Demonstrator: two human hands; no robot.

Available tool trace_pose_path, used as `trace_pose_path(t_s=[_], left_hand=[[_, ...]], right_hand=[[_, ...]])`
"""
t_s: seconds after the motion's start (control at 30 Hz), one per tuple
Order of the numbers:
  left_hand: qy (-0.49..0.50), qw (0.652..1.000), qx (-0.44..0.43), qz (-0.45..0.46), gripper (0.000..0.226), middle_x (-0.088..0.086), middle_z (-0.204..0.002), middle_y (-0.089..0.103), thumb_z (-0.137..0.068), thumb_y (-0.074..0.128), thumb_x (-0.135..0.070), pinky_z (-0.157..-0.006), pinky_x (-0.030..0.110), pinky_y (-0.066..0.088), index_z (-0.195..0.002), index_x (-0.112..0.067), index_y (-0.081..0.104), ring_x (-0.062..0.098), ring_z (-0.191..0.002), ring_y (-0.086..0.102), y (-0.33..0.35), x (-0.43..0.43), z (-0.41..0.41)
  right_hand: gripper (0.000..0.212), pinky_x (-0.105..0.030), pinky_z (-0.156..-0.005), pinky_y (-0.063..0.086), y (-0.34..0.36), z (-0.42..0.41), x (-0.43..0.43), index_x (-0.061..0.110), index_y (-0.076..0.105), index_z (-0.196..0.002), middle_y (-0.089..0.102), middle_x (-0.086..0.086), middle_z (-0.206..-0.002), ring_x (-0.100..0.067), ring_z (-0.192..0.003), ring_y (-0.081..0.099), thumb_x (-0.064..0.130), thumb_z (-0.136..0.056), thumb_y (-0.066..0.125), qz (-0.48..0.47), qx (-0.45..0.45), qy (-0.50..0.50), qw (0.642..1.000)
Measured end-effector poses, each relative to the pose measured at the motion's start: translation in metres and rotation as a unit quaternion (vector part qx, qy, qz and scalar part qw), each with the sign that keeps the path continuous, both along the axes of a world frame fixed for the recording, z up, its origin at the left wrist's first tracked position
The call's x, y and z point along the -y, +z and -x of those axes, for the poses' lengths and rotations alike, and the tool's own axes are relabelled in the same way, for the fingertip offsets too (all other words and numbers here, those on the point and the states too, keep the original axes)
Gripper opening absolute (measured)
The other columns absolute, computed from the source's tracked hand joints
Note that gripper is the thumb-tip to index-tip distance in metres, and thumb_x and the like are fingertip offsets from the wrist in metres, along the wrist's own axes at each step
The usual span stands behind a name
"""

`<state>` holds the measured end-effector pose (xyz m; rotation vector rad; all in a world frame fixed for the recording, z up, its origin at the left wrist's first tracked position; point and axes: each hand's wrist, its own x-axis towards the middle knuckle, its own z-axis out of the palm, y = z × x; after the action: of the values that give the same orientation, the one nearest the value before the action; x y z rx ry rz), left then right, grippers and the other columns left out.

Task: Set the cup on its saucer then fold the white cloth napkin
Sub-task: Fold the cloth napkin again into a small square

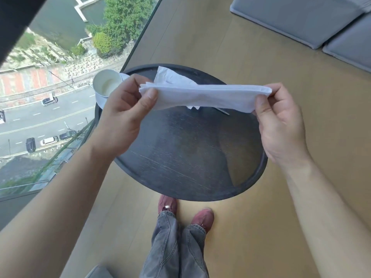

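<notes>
Both bare forearms are reaching in from the bottom corners, closest to the lens. At their ends the left hand [122,115] is pinching one end of the white cloth napkin [204,96] between thumb and fingers, and the right hand [281,125] is pinching the opposite end the same way. Between them the napkin is hanging as a long folded band, held up in the air above the round dark bench [180,153], not touching it. One loose crumpled corner is sticking up behind the band, on the far side.

Just beyond the left hand, the white cup [106,83] is sitting on its saucer [100,101] at the far left edge of the bench, upright, its inside showing pale. A thin metal piece is poking out under the napkin near the right hand; what it is cannot be told.

Below the bench, red shoes [202,217] and grey jeans [174,247] are standing on the wooden floor [261,227]. Grey cushions [301,19] are lying at the far right, and a glass wall [60,77] at the left is looking down on a street.
</notes>
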<state>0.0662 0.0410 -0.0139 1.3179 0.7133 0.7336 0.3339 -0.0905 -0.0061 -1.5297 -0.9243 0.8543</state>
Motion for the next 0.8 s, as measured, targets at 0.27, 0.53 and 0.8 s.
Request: trace_pose_path(t_s=[0.27, 0.53, 0.8], left_hand=[[0.023, 0.979, -0.204, 0.011, 0.011, -0.018, -0.078, 0.05, -0.104, 0.051, -0.03, -0.067, 0.019, 0.036, -0.094, -0.028, 0.055, 0.003, -0.072, 0.042, -0.06, 0.079, 0.045], [0.068, 0.932, -0.356, 0.009, 0.015, -0.023, -0.077, 0.06, -0.108, 0.046, -0.034, -0.066, 0.02, 0.04, -0.094, -0.029, 0.048, 0.002, -0.073, 0.051, -0.094, 0.092, 0.031], [0.07, 0.889, -0.453, 0.006, 0.026, 0.004, -0.071, 0.053, -0.107, 0.04, -0.042, -0.061, 0.038, 0.038, -0.099, -0.018, 0.044, 0.023, -0.072, 0.052, -0.101, 0.069, 0.008]], right_hand=[[0.011, -0.028, -0.07, 0.041, -0.071, 0.051, 0.071, 0.017, 0.05, -0.101, 0.052, 0.011, -0.082, -0.008, -0.075, 0.048, 0.023, -0.108, 0.045, 0.161, 0.133, 0.002, 0.978], [0.015, -0.031, -0.061, 0.04, -0.1, 0.065, 0.069, 0.014, 0.043, -0.099, 0.054, 0.012, -0.08, -0.012, -0.073, 0.054, 0.025, -0.109, 0.039, 0.281, 0.17, -0.008, 0.944], [0.026, -0.037, -0.064, 0.037, -0.107, 0.052, 0.039, 0.01, 0.044, -0.09, 0.055, 0.001, -0.079, -0.029, -0.077, 0.052, 0.029, -0.108, 0.04, 0.384, 0.165, -0.005, 0.909]])
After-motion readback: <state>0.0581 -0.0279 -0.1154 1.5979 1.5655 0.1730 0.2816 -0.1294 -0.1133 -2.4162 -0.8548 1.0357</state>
